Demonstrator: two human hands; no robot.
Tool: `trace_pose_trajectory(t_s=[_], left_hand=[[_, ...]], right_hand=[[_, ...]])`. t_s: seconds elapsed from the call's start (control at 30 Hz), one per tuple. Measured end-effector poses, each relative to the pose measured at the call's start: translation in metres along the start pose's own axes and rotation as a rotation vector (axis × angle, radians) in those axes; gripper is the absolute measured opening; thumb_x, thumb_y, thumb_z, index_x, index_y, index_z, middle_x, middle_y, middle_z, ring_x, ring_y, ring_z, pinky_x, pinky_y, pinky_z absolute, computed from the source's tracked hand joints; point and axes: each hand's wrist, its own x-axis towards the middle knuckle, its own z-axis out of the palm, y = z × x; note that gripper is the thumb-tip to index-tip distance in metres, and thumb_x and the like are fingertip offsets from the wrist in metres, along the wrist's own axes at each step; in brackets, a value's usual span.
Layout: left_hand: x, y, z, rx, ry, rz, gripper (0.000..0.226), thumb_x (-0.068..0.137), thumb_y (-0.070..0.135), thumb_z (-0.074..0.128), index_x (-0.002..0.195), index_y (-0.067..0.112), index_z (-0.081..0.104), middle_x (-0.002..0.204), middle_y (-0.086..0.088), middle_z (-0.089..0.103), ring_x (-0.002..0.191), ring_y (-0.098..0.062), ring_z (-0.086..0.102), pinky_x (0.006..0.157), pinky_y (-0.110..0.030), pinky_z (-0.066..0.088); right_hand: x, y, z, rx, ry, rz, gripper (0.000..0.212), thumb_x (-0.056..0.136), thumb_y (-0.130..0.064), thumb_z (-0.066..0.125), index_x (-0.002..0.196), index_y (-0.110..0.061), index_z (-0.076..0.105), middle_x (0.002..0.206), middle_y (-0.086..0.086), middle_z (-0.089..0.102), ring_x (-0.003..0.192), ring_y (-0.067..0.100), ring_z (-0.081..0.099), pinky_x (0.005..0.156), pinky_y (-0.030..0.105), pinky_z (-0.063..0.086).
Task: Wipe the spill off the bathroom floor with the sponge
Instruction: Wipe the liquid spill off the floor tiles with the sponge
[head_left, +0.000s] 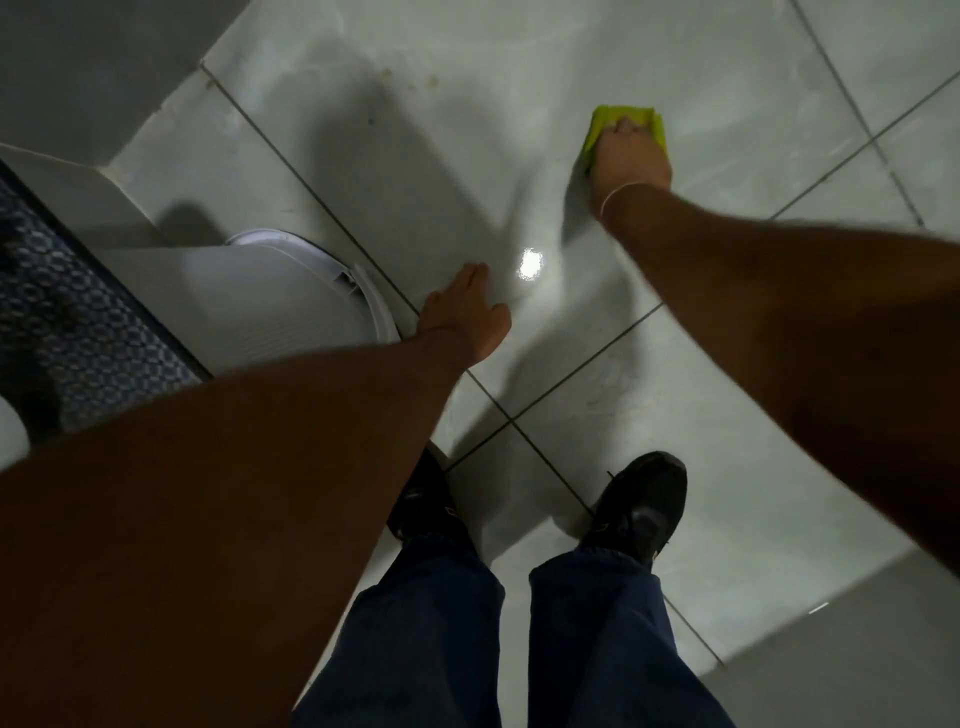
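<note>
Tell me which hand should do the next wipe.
Right. The right hand already presses the sponge flat on the floor. The left hand is empty, spread open near the white bin.

right hand (629, 156): arm outstretched, palm down, fingers curled over sponge (626, 118) | left hand (464, 312): flat, fingers spread, nearer than sponge
</note>
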Motion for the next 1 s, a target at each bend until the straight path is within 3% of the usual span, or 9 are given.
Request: trace_pose_trajectory(t_s=[0.07, 0.23, 0.4, 0.5, 0.6, 0.67, 0.77, 0.9, 1.0], left_hand=[[0.002, 0.001, 0.001, -0.04, 0.011, 0.008, 0.072, 0.1, 0.03, 0.043, 0.165, 0.016, 0.015, 0.173, -0.002, 0.013, 0.154, -0.028, 0.031, 0.127, -0.041, 0.024], [0.0, -0.007, 0.014, -0.01, 0.136, -0.015, 0.08, 0.095, 0.026, 0.049, 0.165, 0.012, 0.014, 0.171, -0.013, 0.014, 0.155, -0.032, 0.027, 0.126, -0.044, 0.026], [-0.013, -0.023, 0.03, 0.056, 0.186, -0.133, 0.083, 0.098, 0.026, 0.047, 0.165, 0.009, 0.0, 0.174, -0.011, -0.001, 0.16, -0.028, 0.009, 0.129, -0.044, 0.015], [-0.01, -0.016, 0.029, 0.019, 0.177, -0.141, 0.084, 0.096, 0.025, 0.047, 0.165, 0.009, 0.001, 0.174, -0.009, 0.001, 0.159, -0.028, 0.016, 0.128, -0.044, 0.018], [-0.003, -0.011, 0.017, -0.009, 0.155, -0.118, 0.083, 0.096, 0.025, 0.047, 0.166, 0.01, 0.003, 0.174, -0.008, 0.0, 0.158, -0.029, 0.018, 0.128, -0.043, 0.018], [0.001, -0.01, 0.008, -0.03, 0.163, -0.123, 0.083, 0.097, 0.023, 0.047, 0.165, 0.009, 0.003, 0.174, -0.008, 0.0, 0.159, -0.028, 0.018, 0.128, -0.042, 0.018], [0.004, -0.011, -0.002, -0.087, 0.216, -0.194, 0.08, 0.098, 0.023, 0.045, 0.165, 0.007, 0.005, 0.174, -0.007, 0.001, 0.158, -0.026, 0.021, 0.128, -0.038, 0.019], [0.007, -0.011, 0.004, -0.149, 0.227, -0.288, 0.075, 0.102, 0.023, 0.041, 0.164, 0.003, 0.004, 0.174, -0.009, 0.001, 0.159, -0.027, 0.016, 0.129, -0.039, 0.018], [0.007, -0.004, 0.013, -0.224, 0.224, -0.311, 0.076, 0.1, 0.022, 0.042, 0.165, 0.008, 0.006, 0.174, -0.005, 0.002, 0.157, -0.027, 0.024, 0.128, -0.039, 0.023]], right_hand=[[-0.024, -0.02, 0.013, 0.033, 0.008, -0.112, 0.048, 0.1, -0.003, 0.038, 0.147, 0.005, 0.038, 0.155, 0.026, 0.037, 0.143, 0.042, 0.035, 0.126, 0.048, 0.018], [-0.118, -0.086, 0.067, -0.01, -0.084, -0.627, 0.056, 0.103, -0.017, 0.039, 0.157, -0.006, 0.026, 0.163, 0.016, 0.028, 0.154, 0.034, 0.02, 0.129, 0.046, 0.011], [-0.074, -0.081, 0.049, -0.112, -0.063, -0.83, 0.049, 0.106, -0.017, 0.031, 0.154, -0.007, 0.033, 0.16, 0.016, 0.034, 0.149, 0.032, 0.03, 0.125, 0.044, 0.019], [-0.026, -0.054, 0.016, 0.077, 0.053, -0.521, 0.047, 0.105, -0.019, 0.035, 0.152, -0.015, 0.037, 0.157, 0.013, 0.039, 0.145, 0.028, 0.039, 0.119, 0.034, 0.029], [0.019, -0.01, -0.009, 0.203, 0.056, -0.114, 0.061, 0.103, -0.016, 0.042, 0.159, -0.009, 0.019, 0.167, 0.017, 0.016, 0.154, 0.033, 0.018, 0.126, 0.039, 0.018], [0.026, 0.006, -0.012, 0.241, 0.008, -0.007, 0.071, 0.098, -0.016, 0.051, 0.159, -0.003, 0.015, 0.166, 0.022, 0.012, 0.154, 0.038, 0.012, 0.127, 0.045, 0.015], [-0.009, -0.015, -0.002, 0.283, -0.071, -0.12, 0.065, 0.098, -0.011, 0.049, 0.158, -0.007, 0.023, 0.166, 0.018, 0.018, 0.154, 0.037, 0.018, 0.127, 0.046, 0.018], [-0.089, -0.069, 0.041, 0.269, -0.123, -0.667, 0.048, 0.103, -0.017, 0.039, 0.15, -0.008, 0.044, 0.159, 0.02, 0.036, 0.15, 0.039, 0.03, 0.126, 0.046, 0.022], [-0.137, -0.063, 0.079, 0.15, -0.099, -0.792, 0.051, 0.103, -0.021, 0.049, 0.152, -0.01, 0.041, 0.162, 0.013, 0.032, 0.153, 0.033, 0.025, 0.124, 0.046, 0.023]])
